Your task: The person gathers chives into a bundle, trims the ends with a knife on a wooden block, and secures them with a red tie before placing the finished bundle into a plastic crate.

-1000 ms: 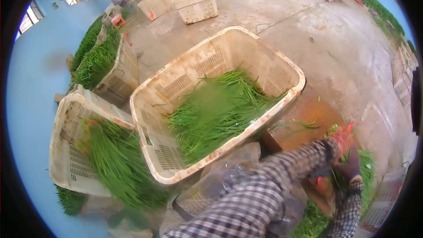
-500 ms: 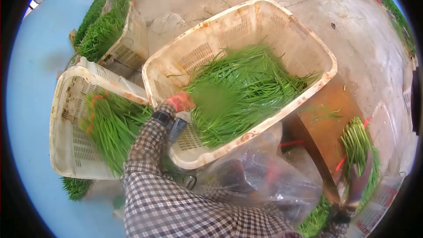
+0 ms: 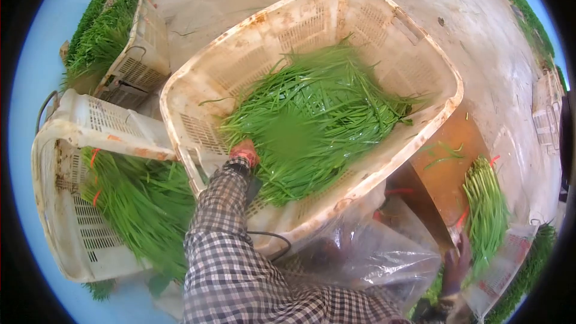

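Observation:
A large rust-stained white crate (image 3: 441,111) holds a loose heap of long green stalks (image 3: 324,108). Inside its near left end, my left hand (image 3: 245,151), in a reddish covering, is closed on the edge of the heap; its fingertips are partly hidden among the stalks. At the lower right, my right hand (image 3: 457,264), dark-covered, has its fingers apart and holds nothing visible. It is just left of a bundle of stalks (image 3: 485,204) with a red band near its upper end.
A tilted white crate (image 3: 54,216) with banded greens (image 3: 138,198) lies at the left. Another filled crate (image 3: 147,48) stands behind it. Clear plastic (image 3: 384,252) hangs below the large crate, beside a brown board (image 3: 453,156). More greens line the far right edge.
The view has shifted, and the large crate appears closer. My left hand has moved deeper into the heap's edge. My right hand has moved left, off the front of the banded bundle.

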`<action>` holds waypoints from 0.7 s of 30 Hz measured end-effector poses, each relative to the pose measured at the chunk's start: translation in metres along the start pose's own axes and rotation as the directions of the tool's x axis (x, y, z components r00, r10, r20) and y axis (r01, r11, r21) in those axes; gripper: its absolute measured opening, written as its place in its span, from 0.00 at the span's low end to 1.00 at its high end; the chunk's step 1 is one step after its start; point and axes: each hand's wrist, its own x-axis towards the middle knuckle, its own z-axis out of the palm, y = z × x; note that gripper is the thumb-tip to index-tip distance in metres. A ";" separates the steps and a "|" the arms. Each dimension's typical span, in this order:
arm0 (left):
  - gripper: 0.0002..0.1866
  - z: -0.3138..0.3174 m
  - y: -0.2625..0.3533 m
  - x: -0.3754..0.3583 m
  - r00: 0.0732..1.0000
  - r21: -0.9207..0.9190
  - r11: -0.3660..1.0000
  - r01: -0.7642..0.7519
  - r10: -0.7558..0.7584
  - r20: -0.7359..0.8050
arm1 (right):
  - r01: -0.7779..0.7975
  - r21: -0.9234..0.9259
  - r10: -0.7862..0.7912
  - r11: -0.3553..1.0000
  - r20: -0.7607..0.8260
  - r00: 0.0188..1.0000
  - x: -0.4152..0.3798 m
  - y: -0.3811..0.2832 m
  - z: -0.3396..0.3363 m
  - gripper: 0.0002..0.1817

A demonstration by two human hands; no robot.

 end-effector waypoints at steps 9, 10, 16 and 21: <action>0.17 -0.041 -0.036 0.054 0.818 -0.136 0.987 -0.089 -0.006 -0.575 | 0.057 0.014 -0.058 0.998 0.040 0.998 0.003 -0.053 0.016 0.27; 0.18 -0.041 -0.049 0.060 0.796 -0.058 0.997 -0.056 0.010 -0.605 | 0.051 0.051 -0.053 0.997 0.034 0.998 0.001 -0.052 0.018 0.26; 0.32 -0.062 -0.062 0.033 0.963 0.333 0.931 0.153 -0.065 -0.262 | 0.112 0.055 -0.119 0.992 0.152 0.981 0.003 -0.045 0.024 0.27; 0.37 -0.054 -0.043 0.022 0.986 0.236 0.967 0.098 -0.061 -0.158 | 0.058 0.026 -0.062 0.998 0.165 0.984 0.004 -0.031 0.036 0.26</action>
